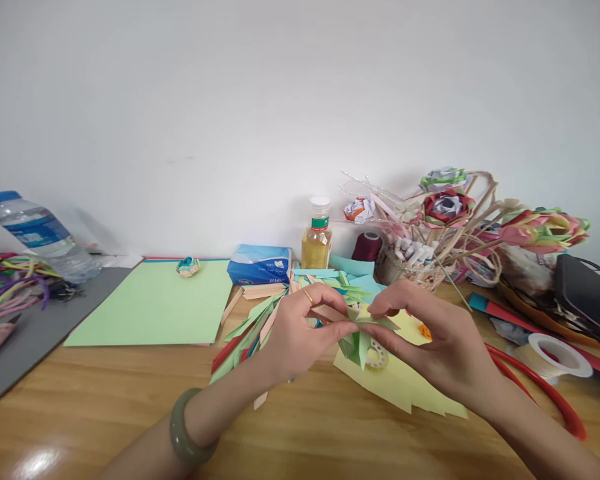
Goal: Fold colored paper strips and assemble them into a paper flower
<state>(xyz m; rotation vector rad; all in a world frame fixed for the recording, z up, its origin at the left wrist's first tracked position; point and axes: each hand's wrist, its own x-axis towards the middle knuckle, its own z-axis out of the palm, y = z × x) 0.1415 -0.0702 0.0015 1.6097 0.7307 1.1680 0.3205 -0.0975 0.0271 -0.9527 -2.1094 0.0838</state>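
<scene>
Between both hands is a folded light-green paper piece (354, 347) with several pointed flaps, held above the table. My left hand (300, 327), with a ring and a bracelet on the wrist, pinches its left side between thumb and fingers. My right hand (430, 333) pinches the right side with thumb and index finger. Fingers hide part of the folds. Beneath the hands lie yellow paper sheets (405, 393) and a white toothed ring (377, 355). Loose green, red and peach paper strips (250, 327) spread beside my left hand.
A green paper stack (155, 307) bears a small paper flower (188, 267). Behind stand a blue tissue pack (260, 265), a bottle of yellow liquid (317, 243) and paper flowers (447, 207). A ribbon spool (555, 355) sits right; a water bottle (43, 233) leans left.
</scene>
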